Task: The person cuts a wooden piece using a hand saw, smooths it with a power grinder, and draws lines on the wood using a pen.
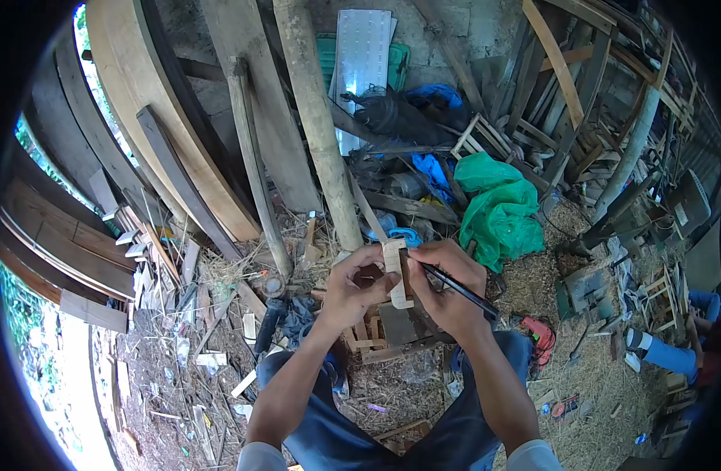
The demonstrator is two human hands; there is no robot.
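My left hand [356,287] grips a small pale wooden piece [396,275] from its left side, thumb lying across its face. The piece stands upright, with notched or stepped ends. My right hand [452,286] is closed on a dark pen or pencil [464,290]; its tip end is at the right edge of the wood, and fingers partly hide it. Both hands are close together above a low wooden block [400,323] between my knees. I cannot tell whether the wood rests on the block.
Scraps and shavings litter the ground. Planks [156,110] and a pole [317,118] lean ahead of me. A green plastic sheet [498,212] lies to the right front. A red power tool [538,341] is beside my right knee. Another person's leg [662,353] shows at far right.
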